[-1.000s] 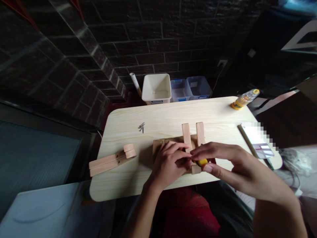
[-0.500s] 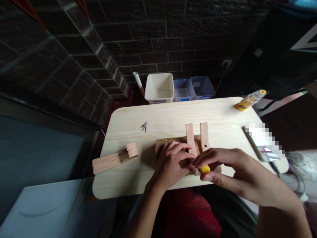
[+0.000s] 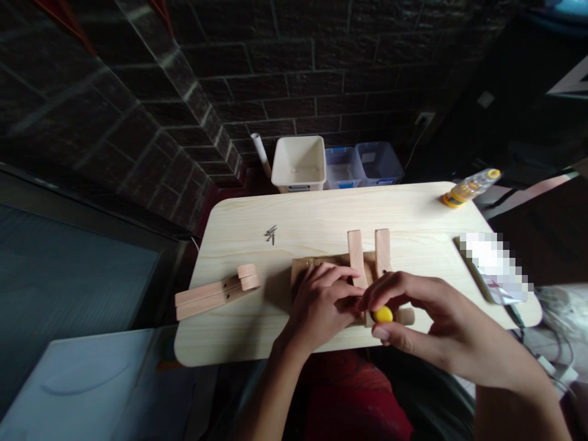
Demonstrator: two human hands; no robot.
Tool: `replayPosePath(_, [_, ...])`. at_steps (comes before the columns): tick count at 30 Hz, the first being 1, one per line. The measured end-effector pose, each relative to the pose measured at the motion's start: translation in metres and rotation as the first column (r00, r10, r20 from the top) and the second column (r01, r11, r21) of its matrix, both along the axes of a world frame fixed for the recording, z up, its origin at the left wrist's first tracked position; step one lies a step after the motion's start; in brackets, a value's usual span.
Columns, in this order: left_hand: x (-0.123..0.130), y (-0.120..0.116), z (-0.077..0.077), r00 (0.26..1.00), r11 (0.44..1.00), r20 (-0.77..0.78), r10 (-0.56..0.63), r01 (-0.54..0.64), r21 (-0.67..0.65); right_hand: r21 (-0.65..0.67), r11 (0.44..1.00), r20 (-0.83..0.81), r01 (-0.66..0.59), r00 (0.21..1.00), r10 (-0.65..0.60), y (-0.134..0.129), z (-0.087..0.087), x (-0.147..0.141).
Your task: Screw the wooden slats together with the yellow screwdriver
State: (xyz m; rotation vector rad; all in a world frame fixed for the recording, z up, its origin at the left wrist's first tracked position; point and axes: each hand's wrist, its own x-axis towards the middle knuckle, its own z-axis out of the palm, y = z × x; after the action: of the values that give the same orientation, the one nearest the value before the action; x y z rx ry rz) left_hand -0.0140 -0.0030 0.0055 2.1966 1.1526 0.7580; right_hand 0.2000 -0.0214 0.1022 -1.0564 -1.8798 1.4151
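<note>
The yellow-ended handle point(image 3: 383, 314) lies at your right hand's point(image 3: 452, 327) nine o'clock, nearest that hand, axis apparently upright, between curled fingers and thumb; clamping cannot be confirmed. Your left hand point(image 3: 321, 303), grip unclear, touches the wooden strip point(image 3: 355, 251) at one o'clock.

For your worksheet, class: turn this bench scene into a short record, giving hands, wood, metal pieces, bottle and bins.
Left hand: over a brown box, fingers at a wooden strip
Right hand: thumb and fingers around a yellow knob; firmness unclear
Other wood: left side of the table, two long strips side by side
Metal pieces: small pile
Bottle: far right corner
Bins: white bin, two bluish bins, beyond the table
</note>
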Motion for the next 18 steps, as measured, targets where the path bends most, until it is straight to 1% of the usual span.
replayPosePath(4, [-0.0007,0.0,-0.0002,1.0,1.0,-0.012,0.006,-0.006,0.016,0.052,0.997,-0.051,-0.049,0.997,0.051,0.0036,0.0032,-0.0004])
replayPosePath(11, [-0.0008,-0.0002,0.001,1.0,1.0,0.001,0.0,0.0,0.0,-0.003,0.997,-0.038,-0.076,0.996,0.076,0.0009,0.0094,0.0045])
replayPosePath(18, [-0.0009,0.0002,0.0003,1.0,1.0,0.01,0.005,-0.005,0.008,0.034,0.997,-0.04,-0.071,0.997,0.073,0.0046,0.0061,0.0041])
